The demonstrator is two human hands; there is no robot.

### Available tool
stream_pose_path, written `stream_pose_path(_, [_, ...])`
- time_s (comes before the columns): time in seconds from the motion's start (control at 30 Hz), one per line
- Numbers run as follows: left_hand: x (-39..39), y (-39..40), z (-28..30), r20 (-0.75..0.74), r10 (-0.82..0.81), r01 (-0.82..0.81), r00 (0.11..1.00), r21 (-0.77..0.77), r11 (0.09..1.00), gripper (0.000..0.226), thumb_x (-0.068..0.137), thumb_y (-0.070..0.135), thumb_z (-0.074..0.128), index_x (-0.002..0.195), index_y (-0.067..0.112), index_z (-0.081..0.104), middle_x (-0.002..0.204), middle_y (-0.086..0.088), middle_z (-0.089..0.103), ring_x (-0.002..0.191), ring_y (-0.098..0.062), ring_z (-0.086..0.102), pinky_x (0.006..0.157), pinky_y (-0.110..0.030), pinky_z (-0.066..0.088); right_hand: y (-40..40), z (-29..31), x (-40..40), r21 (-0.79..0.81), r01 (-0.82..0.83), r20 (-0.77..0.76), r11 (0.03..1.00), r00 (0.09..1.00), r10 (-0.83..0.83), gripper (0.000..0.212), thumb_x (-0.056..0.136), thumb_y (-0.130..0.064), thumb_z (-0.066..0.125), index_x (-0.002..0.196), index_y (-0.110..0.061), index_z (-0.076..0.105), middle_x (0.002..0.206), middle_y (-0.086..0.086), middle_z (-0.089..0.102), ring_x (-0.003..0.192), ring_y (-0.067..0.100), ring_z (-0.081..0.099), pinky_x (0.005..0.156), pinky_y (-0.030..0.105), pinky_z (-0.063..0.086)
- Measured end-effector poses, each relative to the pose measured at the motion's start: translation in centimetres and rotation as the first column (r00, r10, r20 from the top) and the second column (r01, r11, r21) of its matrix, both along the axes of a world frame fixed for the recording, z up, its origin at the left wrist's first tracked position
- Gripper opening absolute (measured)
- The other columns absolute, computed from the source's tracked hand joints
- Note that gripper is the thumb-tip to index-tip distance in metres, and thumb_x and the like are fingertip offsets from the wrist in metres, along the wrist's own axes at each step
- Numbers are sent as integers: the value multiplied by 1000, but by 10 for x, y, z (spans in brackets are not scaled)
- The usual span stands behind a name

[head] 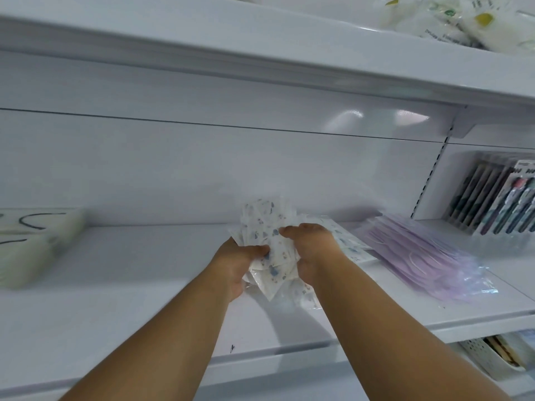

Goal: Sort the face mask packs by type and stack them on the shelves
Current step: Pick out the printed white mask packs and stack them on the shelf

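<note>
Head camera, close to a white shelf unit, looking forward and slightly down

One wide-angle view from the person's head faces the middle shelf (144, 270) straight on, near enough that both forearms run up from the bottom edge to its centre; the upper shelf (260, 53) slants overhead, the edges are blurred, and a lower level shows only at the bottom right
</note>
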State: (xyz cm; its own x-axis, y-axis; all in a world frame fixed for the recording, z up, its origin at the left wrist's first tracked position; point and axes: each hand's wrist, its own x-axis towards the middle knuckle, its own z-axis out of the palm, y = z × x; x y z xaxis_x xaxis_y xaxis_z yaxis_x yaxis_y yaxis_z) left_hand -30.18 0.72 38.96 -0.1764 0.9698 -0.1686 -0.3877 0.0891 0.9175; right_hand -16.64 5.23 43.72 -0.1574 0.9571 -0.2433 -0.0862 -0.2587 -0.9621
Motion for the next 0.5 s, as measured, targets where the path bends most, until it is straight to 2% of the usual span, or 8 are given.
stream_pose_path(0.03, [0,-1,2,-37,7,-6,999,17,1000,38,84,-6,69,119,10,69,107,-14,75,99,-36,72,79,-49,59,1,-2,-1,0,-2,-4,1000,1000,2,76,53,-19,86,122,-11,55,120,13,66,103,40,67,83,61,56])
stream_pose_path(0.13, [-3,-5,3,-174,55,-42,983,79,996,42,80,-2,75,117,17,70,107,-7,76,99,-28,73,89,-53,58,-8,-4,-4,43,14,-28,999,1000,-13,37,78,0,72,112,-13,64,102,12,74,90,35,73,77,58,59])
stream_pose_path(0.17, [-6,-8,2,-174,76,-60,982,97,993,44,79,-1,77,118,17,70,107,-7,76,100,-28,73,90,-53,58,-12,-5,-5,72,15,-52,997,999,-12,33,82,2,67,110,-15,65,100,10,75,89,34,73,76,57,60])
stream_pose_path(0.27, [-21,-19,4,-110,115,-97,987,158,983,45,81,-6,74,119,17,67,107,-6,76,99,-27,73,81,-44,61,-26,-8,-16,163,-43,-101,986,993,60,33,85,0,64,114,-14,67,101,8,76,92,34,74,79,56,59])
stream_pose_path(0.33, [-32,-28,6,-82,137,-118,987,205,972,47,80,-12,71,117,16,66,106,-8,76,97,-27,74,77,-42,61,-35,-9,-26,188,-77,-107,979,989,99,26,88,0,62,111,-11,69,102,10,76,92,34,74,79,56,59])
stream_pose_path(0.4, [-49,-34,6,-97,172,-146,980,228,963,51,78,-16,71,117,17,65,108,-9,76,97,-27,74,80,-44,61,-38,-12,-38,184,-86,-120,979,987,109,23,89,-6,67,112,-9,68,105,14,75,93,35,74,81,57,59])
stream_pose_path(0.5, [-79,-43,4,-155,190,-151,970,229,962,68,74,-11,77,130,23,57,116,-7,73,106,-29,71,88,-51,57,-43,-18,-58,124,-81,-208,989,972,105,29,89,-11,72,115,-2,63,108,20,73,96,39,72,85,61,56])
